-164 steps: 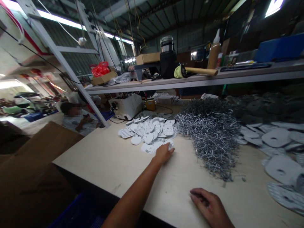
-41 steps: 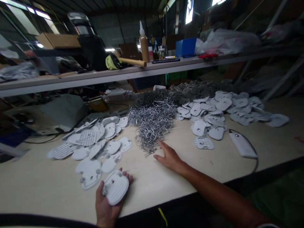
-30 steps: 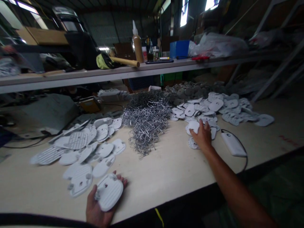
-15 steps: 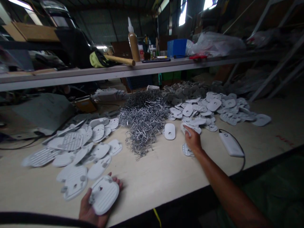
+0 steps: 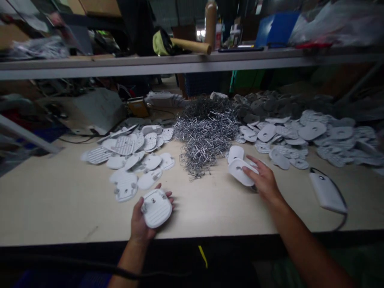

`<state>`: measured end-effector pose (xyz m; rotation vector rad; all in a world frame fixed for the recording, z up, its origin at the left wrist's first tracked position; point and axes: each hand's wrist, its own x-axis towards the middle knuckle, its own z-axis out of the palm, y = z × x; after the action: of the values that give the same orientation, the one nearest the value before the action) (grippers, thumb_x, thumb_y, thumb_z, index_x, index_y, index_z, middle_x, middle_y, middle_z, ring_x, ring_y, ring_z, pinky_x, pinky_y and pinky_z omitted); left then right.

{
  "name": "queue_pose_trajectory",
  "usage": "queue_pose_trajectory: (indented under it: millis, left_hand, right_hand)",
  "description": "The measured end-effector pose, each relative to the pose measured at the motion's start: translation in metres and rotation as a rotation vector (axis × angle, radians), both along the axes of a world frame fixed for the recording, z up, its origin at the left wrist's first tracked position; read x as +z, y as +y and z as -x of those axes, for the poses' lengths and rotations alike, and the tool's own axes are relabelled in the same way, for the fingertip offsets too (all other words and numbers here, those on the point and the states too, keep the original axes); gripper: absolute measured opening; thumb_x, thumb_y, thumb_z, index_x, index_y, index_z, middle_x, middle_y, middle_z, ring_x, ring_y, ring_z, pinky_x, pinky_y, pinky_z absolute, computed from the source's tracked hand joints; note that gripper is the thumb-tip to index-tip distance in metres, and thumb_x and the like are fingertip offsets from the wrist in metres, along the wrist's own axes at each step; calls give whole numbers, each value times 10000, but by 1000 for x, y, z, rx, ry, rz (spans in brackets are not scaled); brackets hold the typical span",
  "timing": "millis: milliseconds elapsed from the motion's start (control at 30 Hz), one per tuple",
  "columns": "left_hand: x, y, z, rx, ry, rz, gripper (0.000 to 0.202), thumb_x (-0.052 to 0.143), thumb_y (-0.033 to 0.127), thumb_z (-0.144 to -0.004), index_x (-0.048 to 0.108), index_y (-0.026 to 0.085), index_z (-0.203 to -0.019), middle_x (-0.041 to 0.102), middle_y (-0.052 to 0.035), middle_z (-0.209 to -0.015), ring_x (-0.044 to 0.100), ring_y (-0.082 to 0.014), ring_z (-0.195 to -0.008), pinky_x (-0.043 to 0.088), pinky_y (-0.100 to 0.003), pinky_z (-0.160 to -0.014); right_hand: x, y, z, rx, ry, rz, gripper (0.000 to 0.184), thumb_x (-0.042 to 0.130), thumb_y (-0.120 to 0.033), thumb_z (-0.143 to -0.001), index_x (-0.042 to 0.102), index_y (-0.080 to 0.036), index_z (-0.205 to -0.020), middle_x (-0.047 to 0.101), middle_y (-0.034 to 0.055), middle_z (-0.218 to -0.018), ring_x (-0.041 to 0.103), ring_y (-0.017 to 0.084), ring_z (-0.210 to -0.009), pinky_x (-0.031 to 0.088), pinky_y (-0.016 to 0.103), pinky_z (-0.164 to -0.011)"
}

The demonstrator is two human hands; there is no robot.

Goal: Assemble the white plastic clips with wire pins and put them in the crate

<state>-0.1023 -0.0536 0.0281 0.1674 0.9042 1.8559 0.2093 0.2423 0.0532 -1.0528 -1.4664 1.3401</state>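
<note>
My left hand (image 5: 139, 224) is closed round a white ribbed plastic plate (image 5: 157, 212), rounded in outline, with a small hole and metal-looking bits near one edge. It is held over the table's front edge. On the right, my right hand (image 5: 266, 182) grips a smooth white plastic plate (image 5: 241, 173) with a hole in it, thumb on top; the fingers underneath are partly hidden. Just behind that plate, another white plate (image 5: 236, 153) is partly covered by it. A heap of thin bent metal wire pieces (image 5: 207, 134) lies between the hands, farther back.
Ribbed white plates (image 5: 126, 145) are spread at left, and a bigger pile of white plates (image 5: 312, 131) lies at right. A white power bank (image 5: 328, 192) with a black cable rests near the right front. A shelf (image 5: 180, 69) crosses above, carrying a wooden-handled tool (image 5: 192, 45).
My right hand has lifted a plate off the table's right side and brought it nearer. The left hand still holds its plate. The camera view has turned left and tilted down.
</note>
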Motion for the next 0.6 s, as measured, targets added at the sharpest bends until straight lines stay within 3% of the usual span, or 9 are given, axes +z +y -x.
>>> queue_pose_trajectory:
  millis: [100,167,267,400,600]
  left_hand:
    - [8,3,-9,-21,-1,-13,918,690,602,-872,374,134,-1596,732,-267,-1243,758,-418,-1039,626,-567,-890]
    - [11,2,-15,-33,-7,-8,919,663,635,-879,384,113,-1581,743,-258,-1198,763,-416,-1007,628,-563,-869]
    - [13,-2,-25,-35,-23,-1,856,628,631,-899,424,110,-1546,754,-233,-1141,768,-399,-973,628,-548,-855]
    - [16,-10,-36,-11,-35,1,710,617,551,-921,499,120,-1472,760,-209,-1113,766,-371,-982,618,-535,-890]
    - [20,-15,-51,35,-45,-15,610,617,484,-926,559,123,-1415,766,-197,-1127,770,-357,-984,604,-533,-933]
  right_hand:
    - [-9,-32,21,248,46,257,832,898,-517,-731,629,-178,-1442,780,113,-1130,750,260,-874,590,312,-710]
    - [-18,-49,34,344,-17,302,781,880,-526,-743,657,-171,-1401,781,114,-1135,754,268,-892,597,327,-726]
    - [-27,-61,45,396,-227,96,664,819,-567,-795,718,-165,-1314,763,124,-1209,737,308,-1029,598,414,-881]
    - [-16,-57,43,396,-639,-337,614,715,-590,-898,714,-185,-1360,715,139,-1329,669,358,-1212,502,515,-1082]
    - [5,-53,44,516,-1013,-545,960,792,-622,-827,466,-172,-1610,585,188,-1501,593,422,-1323,498,549,-1095]
